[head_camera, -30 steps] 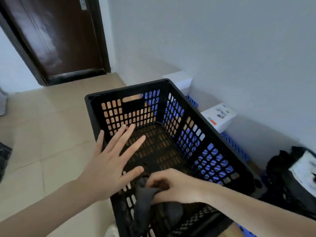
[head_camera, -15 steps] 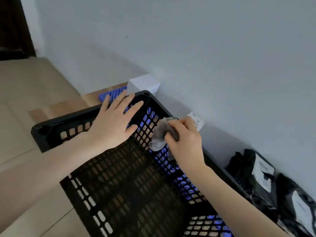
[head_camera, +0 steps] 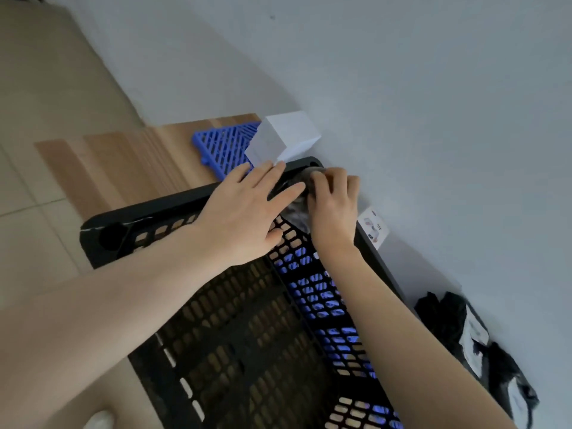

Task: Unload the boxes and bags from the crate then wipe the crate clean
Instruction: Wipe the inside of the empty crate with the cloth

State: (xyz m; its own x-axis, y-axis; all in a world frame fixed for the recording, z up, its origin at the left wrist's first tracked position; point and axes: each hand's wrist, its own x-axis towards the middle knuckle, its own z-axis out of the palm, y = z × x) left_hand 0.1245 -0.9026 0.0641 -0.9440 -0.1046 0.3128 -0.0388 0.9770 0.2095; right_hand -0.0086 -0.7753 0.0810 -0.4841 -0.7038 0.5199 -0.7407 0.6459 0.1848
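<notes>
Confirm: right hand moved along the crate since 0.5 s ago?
Yes. The right hand, gripping the cloth, went along the crate side wall to its far corner rim.

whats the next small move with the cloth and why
Probably draw the grey cloth back along the right rim of the black crate: the right hand pinches it at the far corner, while the left hand lies flat on the far rim.

One black crate, one grey cloth, two hands, a left hand and a right hand, two white boxes, a plain box and a printed box, one blue plastic grid, and a heap of black bags too bunched to count.
</notes>
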